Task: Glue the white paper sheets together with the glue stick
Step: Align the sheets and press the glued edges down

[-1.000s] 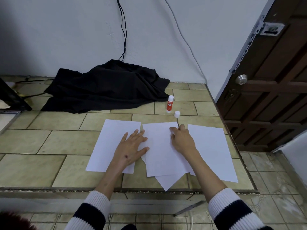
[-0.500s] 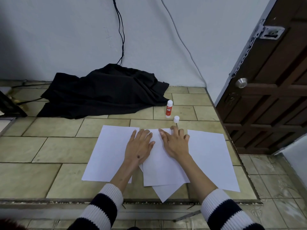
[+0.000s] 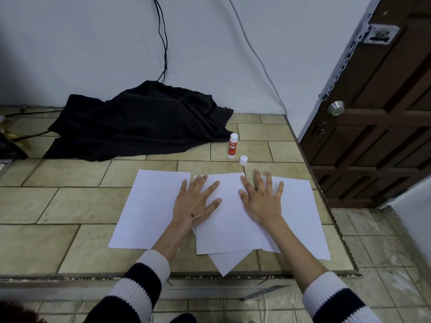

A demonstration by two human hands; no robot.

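Left hand [image 3: 194, 203]: flat, fingers straight and spread, pressing the seam where the middle sheet [image 3: 224, 213] overlaps the left sheet [image 3: 149, 206]; it clasps nothing.
Right hand [image 3: 262, 201]: flat too, fingers fanned, palm across the join between the middle sheet and the right sheet [image 3: 300, 213]; nothing held.
Paper: three white sheets side by side on the tiled surface [image 3: 70, 201], the middle one on top at both overlaps, and a fourth sheet's corner [image 3: 227, 262] pokes out underneath towards the near edge.
Glue stick [image 3: 233, 145]: standing upright and uncapped beyond the sheets, just beside its white cap [image 3: 243, 160], well clear of both hands.
Step, I'd say: smoothing and pressing the joins down.
Handling: thin paper, light and floppy, quick to slide on glazed tile and to crease; best pressed with flat palms over the overlaps, or lifted by an edge with two fingers.
Stick handling: small, rigid, light and easy to tip; take it round the red barrel.
Background: black cloth [image 3: 140, 122] heaped by the wall, wooden door [image 3: 377, 127] on the right.
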